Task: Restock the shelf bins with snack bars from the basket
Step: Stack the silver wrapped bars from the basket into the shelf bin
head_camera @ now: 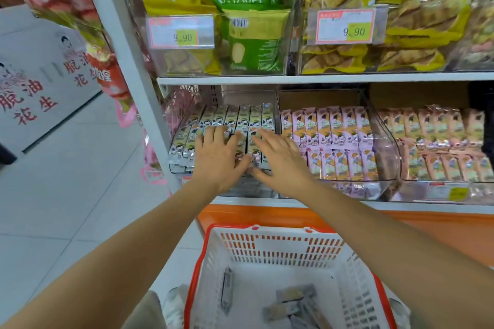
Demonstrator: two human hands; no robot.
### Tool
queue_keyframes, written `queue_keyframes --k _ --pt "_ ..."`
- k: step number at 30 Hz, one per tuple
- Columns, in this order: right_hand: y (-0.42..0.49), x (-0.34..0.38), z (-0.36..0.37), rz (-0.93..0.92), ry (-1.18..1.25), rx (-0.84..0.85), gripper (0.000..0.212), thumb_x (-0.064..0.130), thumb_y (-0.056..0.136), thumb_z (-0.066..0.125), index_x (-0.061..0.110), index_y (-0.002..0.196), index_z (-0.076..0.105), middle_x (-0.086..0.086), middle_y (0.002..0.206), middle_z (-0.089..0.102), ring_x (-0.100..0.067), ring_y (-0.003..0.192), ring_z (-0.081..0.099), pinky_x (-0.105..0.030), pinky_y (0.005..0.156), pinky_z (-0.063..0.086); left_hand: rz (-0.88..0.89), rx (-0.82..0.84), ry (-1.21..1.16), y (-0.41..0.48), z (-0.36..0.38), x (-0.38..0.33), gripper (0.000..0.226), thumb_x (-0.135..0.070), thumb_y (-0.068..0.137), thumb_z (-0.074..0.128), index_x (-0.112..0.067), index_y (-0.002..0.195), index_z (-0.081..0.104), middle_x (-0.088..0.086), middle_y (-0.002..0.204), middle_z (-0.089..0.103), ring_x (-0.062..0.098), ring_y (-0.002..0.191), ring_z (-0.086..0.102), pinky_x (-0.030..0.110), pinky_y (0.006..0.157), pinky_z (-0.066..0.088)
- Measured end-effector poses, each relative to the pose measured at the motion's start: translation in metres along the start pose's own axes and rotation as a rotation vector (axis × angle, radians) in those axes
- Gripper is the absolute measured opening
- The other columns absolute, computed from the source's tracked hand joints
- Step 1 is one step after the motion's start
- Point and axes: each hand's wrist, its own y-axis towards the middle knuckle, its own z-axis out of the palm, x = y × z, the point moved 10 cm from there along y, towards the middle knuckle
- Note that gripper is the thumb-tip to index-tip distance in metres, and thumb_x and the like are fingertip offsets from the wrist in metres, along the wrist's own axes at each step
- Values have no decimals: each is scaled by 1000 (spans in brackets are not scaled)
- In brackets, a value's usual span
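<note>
Head view, frame centre: left hand [217,155] and right hand [281,161] press flat, fingers straight and slightly spread, on upright silver bars [242,117] in the left bin [250,95]. Loose bars [293,300] lie below in the basket [198,274], likely nearer the right hand.

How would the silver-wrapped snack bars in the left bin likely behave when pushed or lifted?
Likely slippery: the silver-wrapped snack bars have glossy foil. Probably light and fairly stiff: they are slim and lie in straight, neat rows under the left hand and right hand resting flat on them.
</note>
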Motion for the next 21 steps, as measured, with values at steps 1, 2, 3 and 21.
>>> queue_keyframes --k 1,2,3,21 --pt "1 0 2 -3 -11 7 73 50 95 49 19 154 21 -1 163 9 -17 150 7 -38 120 -1 20 10 -27 -3 2 2 72 -62 86 23 -21 140 48 14 141 45 35 131 35 51 104 25" --pt "3 0 3 -5 -21 17 75 52 95 49 20 155 18 -1 163 7 -17 150 4 -37 119 -3 39 39 -40 -6 6 4 77 -63 83 19 -25 144 43 12 148 38 34 138 28 53 108 19" --pt "4 1 5 -8 -31 25 76 53 95 48 20 156 15 -1 164 5 -17 150 1 -36 119 -5 56 79 -37 -8 11 8 79 -65 80 17 -28 148 37 10 155 29 32 143 20 55 112 10" --pt "20 14 20 -24 -91 116 76 44 99 46 16 156 4 -9 163 -2 -24 150 -4 -36 121 -4 110 160 11 -13 42 34 76 -67 91 8 -26 153 24 15 157 26 38 144 23 55 116 19"
